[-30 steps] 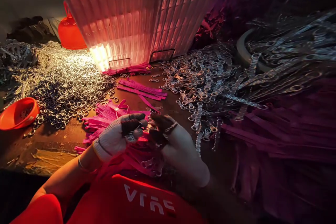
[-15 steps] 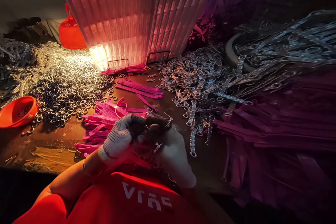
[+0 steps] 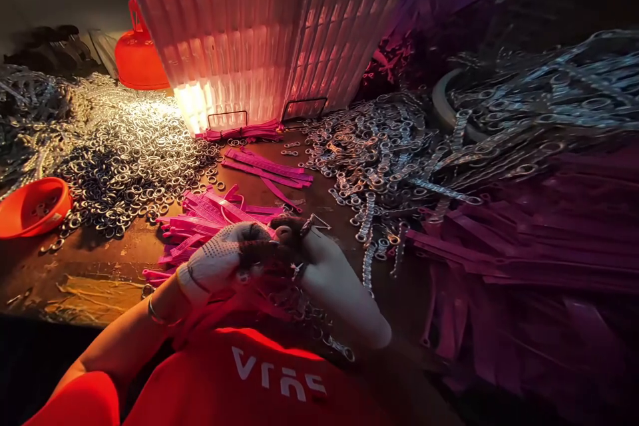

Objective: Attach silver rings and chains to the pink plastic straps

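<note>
**Gloved hands pinching small metal bits**

A small metal piece (image 3: 310, 223) sits pinched at the fingertips of both gloved hands, just over the pink strips (image 3: 210, 213). Left hand (image 3: 219, 263) and right hand (image 3: 332, 279) are pressed together, fingers closed. Loose rings (image 3: 124, 160) piled left, orange bowl (image 3: 32, 206) beyond.

Surface (image 3: 100, 259): bare strip at near-left edge, passable. Blocked left by metal rings (image 3: 124, 160) and orange bowl (image 3: 32, 206); ahead by pink straps (image 3: 210, 213) and ribbed lamp shade (image 3: 259, 33); right by ringed metal strips (image 3: 394, 160) and purple strap heap (image 3: 539, 259).
</note>
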A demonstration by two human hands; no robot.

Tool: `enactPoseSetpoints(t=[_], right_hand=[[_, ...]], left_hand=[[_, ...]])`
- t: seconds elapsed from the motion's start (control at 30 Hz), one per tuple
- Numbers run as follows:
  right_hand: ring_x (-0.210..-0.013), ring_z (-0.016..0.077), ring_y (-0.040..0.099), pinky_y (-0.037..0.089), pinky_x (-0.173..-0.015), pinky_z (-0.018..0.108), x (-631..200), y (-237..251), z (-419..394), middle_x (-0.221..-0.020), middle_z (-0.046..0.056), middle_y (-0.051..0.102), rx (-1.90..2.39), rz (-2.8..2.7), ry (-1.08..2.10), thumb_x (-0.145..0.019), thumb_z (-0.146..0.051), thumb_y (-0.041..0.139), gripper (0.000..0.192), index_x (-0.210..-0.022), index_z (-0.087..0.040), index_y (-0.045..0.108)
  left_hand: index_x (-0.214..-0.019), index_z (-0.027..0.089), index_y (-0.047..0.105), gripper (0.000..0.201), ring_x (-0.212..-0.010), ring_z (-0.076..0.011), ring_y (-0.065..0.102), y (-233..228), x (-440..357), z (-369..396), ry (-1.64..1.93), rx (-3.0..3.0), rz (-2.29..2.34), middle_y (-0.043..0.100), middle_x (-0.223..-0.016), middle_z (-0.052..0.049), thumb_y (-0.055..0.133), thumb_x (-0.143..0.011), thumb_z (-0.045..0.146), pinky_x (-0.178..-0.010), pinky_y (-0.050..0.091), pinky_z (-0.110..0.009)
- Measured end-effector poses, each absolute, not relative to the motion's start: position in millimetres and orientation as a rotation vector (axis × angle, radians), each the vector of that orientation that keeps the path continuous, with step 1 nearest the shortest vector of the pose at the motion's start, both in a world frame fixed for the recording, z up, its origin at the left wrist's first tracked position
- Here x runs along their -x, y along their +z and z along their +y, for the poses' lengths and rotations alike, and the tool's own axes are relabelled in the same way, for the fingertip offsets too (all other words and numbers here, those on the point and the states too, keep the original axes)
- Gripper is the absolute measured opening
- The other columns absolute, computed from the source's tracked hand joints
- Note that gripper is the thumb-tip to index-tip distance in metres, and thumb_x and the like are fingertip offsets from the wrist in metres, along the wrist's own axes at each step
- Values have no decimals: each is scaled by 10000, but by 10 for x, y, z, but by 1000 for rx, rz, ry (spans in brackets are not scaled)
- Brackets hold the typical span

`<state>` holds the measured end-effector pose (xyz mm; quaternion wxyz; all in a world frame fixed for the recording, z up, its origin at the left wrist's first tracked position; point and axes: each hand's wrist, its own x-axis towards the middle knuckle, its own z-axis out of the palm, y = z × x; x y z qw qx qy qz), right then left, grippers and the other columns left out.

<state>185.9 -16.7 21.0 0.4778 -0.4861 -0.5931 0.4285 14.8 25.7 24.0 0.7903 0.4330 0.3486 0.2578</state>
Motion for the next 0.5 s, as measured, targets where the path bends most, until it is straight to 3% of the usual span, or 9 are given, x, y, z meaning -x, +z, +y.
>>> enactPoseSetpoints(t=[0.3,0.43,0.5], right_hand=[[-983,210,661,525,-873,360,-2097,67,-185,-1075,50,723,1335,-1613,694,-897,-137,486,371,-1201,-251,665],[-1075,261,614,498,-915,412,-2133,54,-116,-1172,120,658,1211,-2009,476,-778,-62,520,538,-1289,-208,605],[-1015,264,606,491,-866,400,-2135,79,-90,-1117,134,654,1154,-2141,454,-706,-38,525,527,-1202,-176,637]], left_hand=[[-744,165,521,317,-358,-28,330,349,-115,256,530,-946,790,497,-496,56,704,-847,403,-357,191,-183],[-720,141,569,319,-353,-30,329,286,-167,286,386,-905,740,486,-500,45,715,-816,407,-336,163,-194],[-670,141,552,336,-343,-28,320,231,-201,294,342,-865,729,464,-489,47,736,-774,402,-332,148,-197]])
